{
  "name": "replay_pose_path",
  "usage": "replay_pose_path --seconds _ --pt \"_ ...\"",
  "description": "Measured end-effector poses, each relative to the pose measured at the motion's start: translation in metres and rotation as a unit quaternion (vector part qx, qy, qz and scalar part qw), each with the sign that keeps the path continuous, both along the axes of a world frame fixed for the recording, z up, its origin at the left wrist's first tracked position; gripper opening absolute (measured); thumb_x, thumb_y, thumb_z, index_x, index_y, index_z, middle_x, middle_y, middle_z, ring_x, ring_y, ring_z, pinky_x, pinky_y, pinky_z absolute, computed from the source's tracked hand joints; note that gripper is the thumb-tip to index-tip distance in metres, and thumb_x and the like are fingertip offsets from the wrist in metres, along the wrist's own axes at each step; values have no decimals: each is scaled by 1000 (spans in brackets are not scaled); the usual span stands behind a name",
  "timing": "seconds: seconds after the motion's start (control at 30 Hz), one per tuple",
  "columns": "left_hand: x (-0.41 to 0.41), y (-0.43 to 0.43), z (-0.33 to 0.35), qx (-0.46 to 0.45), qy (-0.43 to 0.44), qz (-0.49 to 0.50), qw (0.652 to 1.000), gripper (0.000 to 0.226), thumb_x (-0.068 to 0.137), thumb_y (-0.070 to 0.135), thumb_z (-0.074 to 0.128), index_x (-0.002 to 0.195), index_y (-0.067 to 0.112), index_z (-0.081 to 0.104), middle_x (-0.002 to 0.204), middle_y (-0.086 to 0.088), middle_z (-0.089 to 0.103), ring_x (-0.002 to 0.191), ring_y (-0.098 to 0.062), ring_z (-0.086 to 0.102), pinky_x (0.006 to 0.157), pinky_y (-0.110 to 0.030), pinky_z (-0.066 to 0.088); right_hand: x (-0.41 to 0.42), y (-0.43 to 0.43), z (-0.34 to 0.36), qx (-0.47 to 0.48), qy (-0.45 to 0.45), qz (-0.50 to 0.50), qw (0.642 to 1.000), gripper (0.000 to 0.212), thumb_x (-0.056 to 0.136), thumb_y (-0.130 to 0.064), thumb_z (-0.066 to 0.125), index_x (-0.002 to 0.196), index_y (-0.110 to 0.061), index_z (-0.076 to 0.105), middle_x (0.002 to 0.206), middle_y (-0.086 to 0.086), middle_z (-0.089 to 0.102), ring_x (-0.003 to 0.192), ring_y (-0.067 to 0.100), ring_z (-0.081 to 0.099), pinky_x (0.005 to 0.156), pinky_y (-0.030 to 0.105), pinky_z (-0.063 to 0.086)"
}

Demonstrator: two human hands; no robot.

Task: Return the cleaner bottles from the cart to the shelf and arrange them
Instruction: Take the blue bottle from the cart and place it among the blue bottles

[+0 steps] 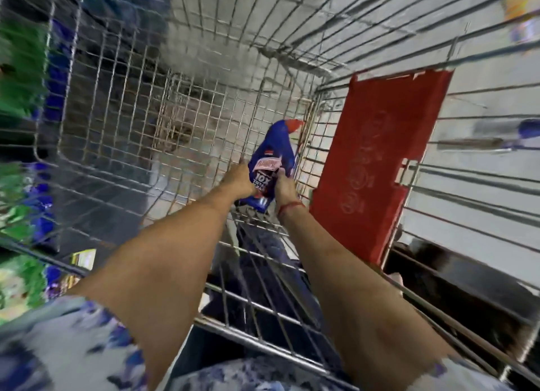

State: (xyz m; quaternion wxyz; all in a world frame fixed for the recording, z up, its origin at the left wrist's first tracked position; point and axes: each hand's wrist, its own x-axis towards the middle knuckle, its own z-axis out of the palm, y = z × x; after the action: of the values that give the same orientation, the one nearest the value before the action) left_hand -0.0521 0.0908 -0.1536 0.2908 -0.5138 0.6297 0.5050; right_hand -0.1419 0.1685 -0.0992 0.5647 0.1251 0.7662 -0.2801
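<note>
Head view looks steeply down into a wire shopping cart (122, 104), with both bare forearms reaching from the bottom of the frame toward its centre. A blue cleaner bottle (276, 154) with a red cap sits just right of centre, low in the cart's basket near the right-hand wire wall, tilted so the cap points toward the upper right. Its label shows a pink band and white "10X" lettering.

Both hands close on the lower half of the bottle. The left hand (238, 179) presses against the bottle's left side, fingers curled around its far edge and touching the label. The right hand (285, 184) grips the right side, thumb lying across the front of the label; a thin red thread (290, 207) circles that wrist. The bottle's base lies between the two palms, its neck and cap stand clear above the fingers.

To the right of the hands, a red plastic flap (377, 168) hangs against the cart's wire back. Along the left edge of the frame, blurred green and blue bottles (23, 69) stand in rows on a shelf. A patterned blue and white sleeve (58, 347) fills the lower left corner.
</note>
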Motion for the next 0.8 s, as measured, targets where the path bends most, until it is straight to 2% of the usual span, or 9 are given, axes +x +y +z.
replay_pose_path --seconds 0.13,0.23,0.33,0.4,0.47,0.53,0.6,0.7,0.8 --pt "-5 -13 60 22 -4 77 997 74 53 15 86 118 8 51 111 -7 63 103 -24 58 96 -38 47 -1 -14 22 -39 12 -29 999 43 93 -22 40 127 5 38 132 28 48 121 41 49 102 49 43" --pt "5 -33 87 27 41 120 992 77 49 16 89 117 9 53 110 -5 65 103 -24 60 100 -39 46 1 -30 45 -97 9 -42 994 39 92 -20 44 126 0 39 130 26 51 117 38 52 100 47 43" --pt "19 -59 134 -12 77 152 985 81 49 16 89 120 8 52 118 -10 65 107 -27 60 97 -36 47 8 -49 76 -178 -1 -38 983 28 90 -20 49 116 -10 46 125 22 54 107 31 55 98 48 44" --pt "31 -74 172 -34 106 184 977 75 59 9 85 125 5 49 120 -12 61 109 -27 58 90 -31 45 13 -63 102 -214 0 -26 976 36 89 -23 53 121 -10 46 123 17 57 105 26 58 95 46 47" --pt "48 -86 211 -59 143 230 961 76 63 7 82 128 3 43 124 -13 58 109 -28 57 86 -31 45 20 -78 135 -271 -23 -7 962 39 89 -22 52 125 -10 45 109 5 62 92 13 61 82 33 54" --pt "72 -94 253 -97 186 269 940 75 64 5 81 128 2 43 119 -11 58 100 -25 58 77 -17 48 31 -92 169 -329 -65 27 942 29 90 -21 51 118 -16 49 98 -6 62 81 2 62 67 19 52" --pt "100 -93 294 -152 219 307 914 69 64 0 80 124 2 46 107 -6 55 90 -18 56 65 -8 45 49 -102 200 -376 -86 64 920 29 90 -19 51 118 -15 49 101 -4 61 80 2 62 63 16 53" --pt "153 -77 343 -220 270 381 856 76 57 5 84 124 7 47 114 -10 59 100 -23 59 82 -27 53 87 -116 244 -449 -89 128 880 38 89 -13 51 126 -6 45 113 6 59 94 13 60 72 18 56" --pt "209 -52 380 -305 293 433 796 87 39 40 90 117 23 56 111 -1 69 99 -20 66 91 -36 54 130 -131 289 -523 -92 224 817 39 86 -6 54 124 -2 46 107 5 65 96 12 61 81 21 55"
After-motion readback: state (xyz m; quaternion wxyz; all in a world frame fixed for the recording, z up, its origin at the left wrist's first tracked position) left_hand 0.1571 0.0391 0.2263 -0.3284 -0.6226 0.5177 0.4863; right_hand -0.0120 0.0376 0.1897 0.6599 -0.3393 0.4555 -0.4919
